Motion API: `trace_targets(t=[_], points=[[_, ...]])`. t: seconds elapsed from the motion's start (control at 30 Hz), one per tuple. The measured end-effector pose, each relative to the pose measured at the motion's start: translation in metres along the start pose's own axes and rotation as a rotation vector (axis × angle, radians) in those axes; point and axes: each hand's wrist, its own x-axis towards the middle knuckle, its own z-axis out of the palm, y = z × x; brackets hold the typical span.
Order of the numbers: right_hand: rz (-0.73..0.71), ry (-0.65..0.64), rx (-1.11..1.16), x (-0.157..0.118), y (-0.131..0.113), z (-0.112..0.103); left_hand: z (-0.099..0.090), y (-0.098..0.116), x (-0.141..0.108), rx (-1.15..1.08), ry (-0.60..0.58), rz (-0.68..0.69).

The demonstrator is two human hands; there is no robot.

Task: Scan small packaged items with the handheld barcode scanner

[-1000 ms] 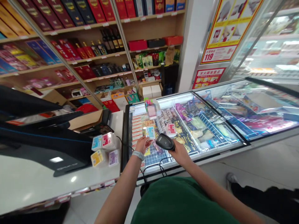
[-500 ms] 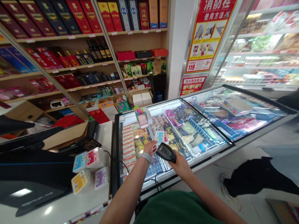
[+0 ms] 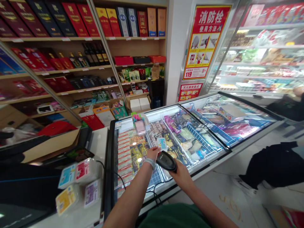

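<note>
Beside clear plastic tubs with pastel labels (image 3: pixel 77 177) on the white counter (image 3: pixel 98 142), the left hand (image 3: pixel 153 154) has its fingers near a small pale-blue packet (image 3: pixel 162 143), their hold unclear. The right hand (image 3: pixel 182 175) wraps a black plastic barcode scanner (image 3: pixel 166 161); its thin black cable (image 3: pixel 155 186) could snag, pulling the scanner against the glass freezer lid (image 3: pixel 209 133).

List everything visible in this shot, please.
Boxed liquor: many, red and dark, wooden shelves behind.
Bottles: several, dark, middle shelf.
Chest freezer: one, glass-topped, centre.
Counter packs: four, mixed colours, counter at left.
Small pack: one, blue, just beyond left hand.
Poster: one, red and yellow, wall.
Display fridge: one, stocked, right.
Co-worker's leg: one, black trousers, right.
Barcode scanner: one, black, in right hand.
Wristband: one, pale grey, left wrist.
Shirt: one, green, bottom.
Left hand: bare, over freezer.
Right hand: bare, over freezer edge.
</note>
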Motion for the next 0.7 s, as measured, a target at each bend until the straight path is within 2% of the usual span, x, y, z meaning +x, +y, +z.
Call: trace_targets(t=[0.33, 0.7], points=[[-0.007, 0.0, -0.019, 0.004, 0.002, 0.001, -0.003, 0.009, -0.002, 0.129, -0.003, -0.024], [-0.043, -0.012, -0.06, 0.007, 0.003, 0.004, -0.013, -0.017, 0.01, 0.078, -0.013, 0.008]])
